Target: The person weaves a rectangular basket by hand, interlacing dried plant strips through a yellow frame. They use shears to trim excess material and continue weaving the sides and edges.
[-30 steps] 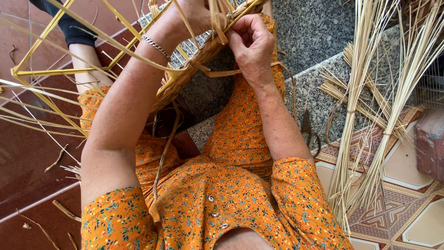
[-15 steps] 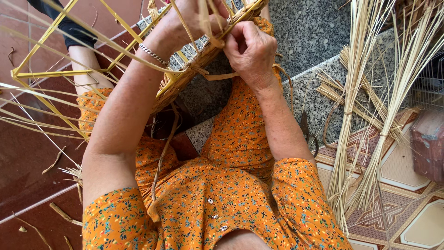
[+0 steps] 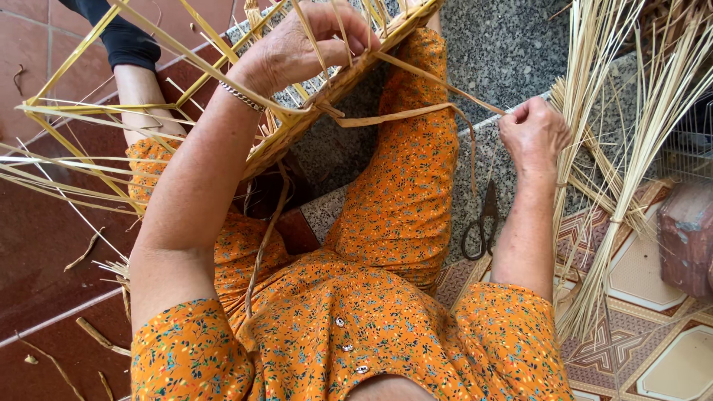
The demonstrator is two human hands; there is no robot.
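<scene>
A half-woven straw basket with long loose yellow strands rests on my knees, which are covered in orange flowered cloth. My left hand grips its rim at the top, fingers wrapped over the upright strands. My right hand is out to the right, pinching a flat straw strip that runs back to the basket rim in a loop. A silver bracelet sits on my left wrist.
Black scissors lie on the grey stone step by my right forearm. Bundles of dry straw stand at the right over patterned tiles. A reddish brick is at the far right. Straw scraps litter the red floor on the left.
My right hand has left the basket rim and drawn the straw strip out to the right. The left hand stays on the rim.
</scene>
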